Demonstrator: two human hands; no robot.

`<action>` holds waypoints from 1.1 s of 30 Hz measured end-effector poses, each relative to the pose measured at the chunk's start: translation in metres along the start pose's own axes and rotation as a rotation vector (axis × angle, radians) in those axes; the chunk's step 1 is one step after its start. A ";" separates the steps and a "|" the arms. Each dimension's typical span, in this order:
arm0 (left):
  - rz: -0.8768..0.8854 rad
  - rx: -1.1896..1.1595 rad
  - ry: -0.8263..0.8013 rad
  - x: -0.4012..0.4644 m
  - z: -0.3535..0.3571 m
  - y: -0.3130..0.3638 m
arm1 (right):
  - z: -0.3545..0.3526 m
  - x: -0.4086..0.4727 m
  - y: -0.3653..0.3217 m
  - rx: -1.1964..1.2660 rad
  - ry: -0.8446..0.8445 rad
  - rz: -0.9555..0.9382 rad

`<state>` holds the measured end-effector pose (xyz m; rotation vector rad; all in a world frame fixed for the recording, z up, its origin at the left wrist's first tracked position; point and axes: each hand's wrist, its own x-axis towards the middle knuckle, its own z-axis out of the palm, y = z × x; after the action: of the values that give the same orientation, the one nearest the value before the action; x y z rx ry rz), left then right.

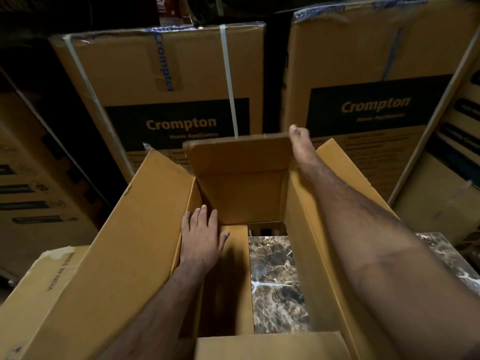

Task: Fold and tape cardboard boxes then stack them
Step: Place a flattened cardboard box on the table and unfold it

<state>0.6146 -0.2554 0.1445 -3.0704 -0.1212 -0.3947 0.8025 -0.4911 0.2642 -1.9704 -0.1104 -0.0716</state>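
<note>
An open brown cardboard box [241, 196] stands in front of me with its top flaps up. Its bottom is partly unfolded, so the marbled floor [275, 281] shows through. My left hand [201, 237] reaches down inside, fingers straight, and presses flat on a bottom flap [233, 281] near the left wall. My right hand [301, 145] stretches to the far side and grips the top edge of the far flap [239, 152], fingers hooked behind it.
Two tall strapped Crompton cartons [166, 81] [368, 74] stand just behind the box. More printed cartons line the left [28, 178] and right [457, 152] sides. A flat carton marked "Made in India" [44, 279] lies at the lower left.
</note>
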 end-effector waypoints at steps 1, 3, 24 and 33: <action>-0.015 -0.046 0.037 0.002 0.000 0.000 | 0.000 0.001 0.003 0.030 0.012 0.004; -0.039 -0.165 0.092 0.004 -0.002 -0.001 | -0.004 -0.007 0.008 0.029 -0.156 0.096; -0.080 -0.004 -0.116 -0.036 -0.069 -0.028 | 0.003 -0.110 0.026 -1.422 -0.267 0.020; -0.290 0.154 -0.181 -0.105 -0.105 -0.081 | -0.035 -0.209 -0.005 -1.455 -0.149 0.168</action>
<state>0.4802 -0.1874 0.2215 -2.9327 -0.5789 -0.1089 0.5940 -0.5303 0.2610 -3.4291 0.0407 0.1579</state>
